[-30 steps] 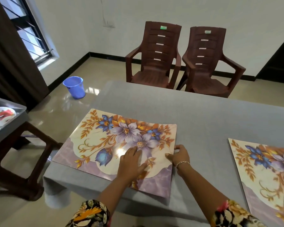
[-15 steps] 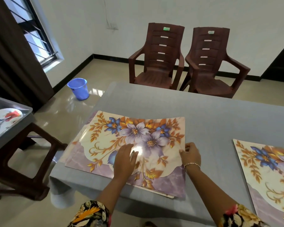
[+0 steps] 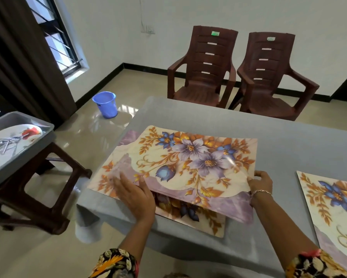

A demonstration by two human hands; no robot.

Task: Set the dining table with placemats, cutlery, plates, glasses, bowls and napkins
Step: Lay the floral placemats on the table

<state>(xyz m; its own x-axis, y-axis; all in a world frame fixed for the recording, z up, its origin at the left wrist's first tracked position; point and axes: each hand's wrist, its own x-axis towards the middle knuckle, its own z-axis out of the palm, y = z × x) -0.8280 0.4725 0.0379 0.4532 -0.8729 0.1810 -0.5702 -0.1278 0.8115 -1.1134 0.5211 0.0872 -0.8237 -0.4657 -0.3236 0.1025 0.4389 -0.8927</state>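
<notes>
A floral placemat (image 3: 188, 159) is lifted off the grey table (image 3: 288, 137) at its near edge. My right hand (image 3: 260, 183) grips its right edge. My left hand (image 3: 134, 195) lies flat with straight fingers near the left front corner, over the mats beneath. Below the lifted mat, another placemat (image 3: 190, 213) with the same flower print lies on the table, partly hidden. A third placemat (image 3: 333, 205) lies flat at the right edge of view.
A grey tray (image 3: 42, 133) with a flowered plate (image 3: 14, 135) and metal cutlery (image 3: 0, 143) sits on a brown stool (image 3: 38, 189) at the left. Two brown plastic chairs (image 3: 204, 69) stand beyond the table. A blue bucket (image 3: 105, 104) is on the floor.
The top placemat has come up off the stack and slid right, showing another mat under it. My right hand now grips its edge; my left hand moved left and nearer.
</notes>
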